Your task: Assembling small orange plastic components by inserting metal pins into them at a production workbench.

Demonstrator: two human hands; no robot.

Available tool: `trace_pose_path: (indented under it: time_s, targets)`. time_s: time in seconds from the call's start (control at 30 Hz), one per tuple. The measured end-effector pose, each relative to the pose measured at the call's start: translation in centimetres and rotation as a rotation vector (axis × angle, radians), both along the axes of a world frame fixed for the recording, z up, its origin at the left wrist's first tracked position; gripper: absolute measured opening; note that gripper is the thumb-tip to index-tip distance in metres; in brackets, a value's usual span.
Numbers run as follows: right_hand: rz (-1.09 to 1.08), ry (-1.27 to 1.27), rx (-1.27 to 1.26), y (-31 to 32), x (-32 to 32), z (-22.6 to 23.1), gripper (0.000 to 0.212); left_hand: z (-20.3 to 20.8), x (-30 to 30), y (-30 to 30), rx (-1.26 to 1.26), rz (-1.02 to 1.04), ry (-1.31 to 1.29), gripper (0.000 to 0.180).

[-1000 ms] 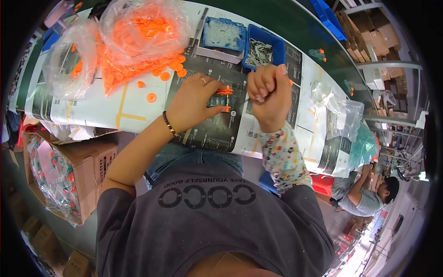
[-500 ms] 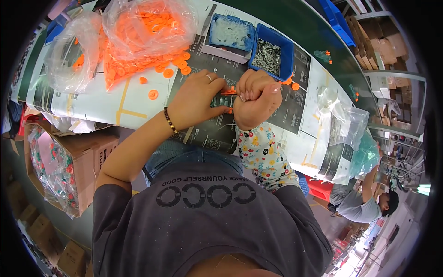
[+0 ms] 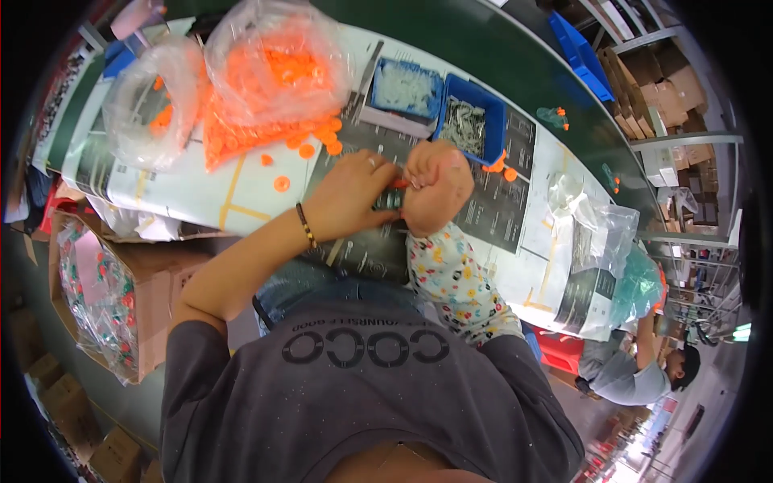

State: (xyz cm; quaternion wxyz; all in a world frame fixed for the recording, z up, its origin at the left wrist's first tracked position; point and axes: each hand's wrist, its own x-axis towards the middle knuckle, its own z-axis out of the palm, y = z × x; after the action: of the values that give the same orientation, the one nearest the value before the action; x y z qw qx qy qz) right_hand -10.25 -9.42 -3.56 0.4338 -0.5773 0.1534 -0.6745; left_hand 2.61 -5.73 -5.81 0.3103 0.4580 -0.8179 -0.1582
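My left hand (image 3: 348,193) and my right hand (image 3: 439,187) meet over the worktable (image 3: 185,193), fingers pinched together on a small orange plastic part (image 3: 400,183). The right hand is a closed fist around it; the left hand's fingertips hold its other end. A beaded bracelet sits on my left wrist, and a patterned sleeve covers my right forearm. Loose orange caps (image 3: 281,183) lie on the table just left of my hands.
Two clear bags of orange caps (image 3: 266,68) (image 3: 149,113) lie at the far left. Two blue bins hold clear parts (image 3: 407,84) and small metal parts (image 3: 467,125). A cardboard box (image 3: 97,298) of bagged pieces stands lower left. Another person (image 3: 636,362) works lower right.
My right hand came down from a raised fist to meet the left hand, and both now pinch the orange part together.
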Motion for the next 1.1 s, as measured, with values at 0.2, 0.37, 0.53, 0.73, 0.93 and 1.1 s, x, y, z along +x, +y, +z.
trace_pose_path:
  time_s: [0.2, 0.37, 0.53, 0.73, 0.93, 1.1]
  targets:
    - [-0.292, -0.234, 0.232, -1.5, -9.9, 3.9, 0.040, 4.4, 1.9, -1.1, -0.070, -0.023, 0.089, 0.064]
    - [-0.251, -0.106, 0.362, -2.3, -17.3, 3.6, 0.034, 10.2, 1.3, -16.0, -0.191, 0.007, -0.097, 0.067]
    - [-0.498, 0.808, 0.226, -8.7, -20.2, 3.8, 0.009, 6.2, 2.2, -28.9, 0.017, 0.169, -0.700, 0.063]
    - [-0.733, 1.659, -0.215, -22.6, -26.2, 1.0, 0.042, 5.5, 0.6, -25.5, -0.280, -0.025, -0.306, 0.050]
    - [-0.589, 1.894, -0.212, -30.4, -29.1, -0.6, 0.034, 12.2, 5.1, -6.8, -0.319, -0.053, -0.316, 0.044]
    - [-0.490, 1.254, -0.139, -22.7, -20.1, 8.5, 0.033, 9.5, 22.1, 0.6, -0.257, 0.802, 0.083, 0.027]
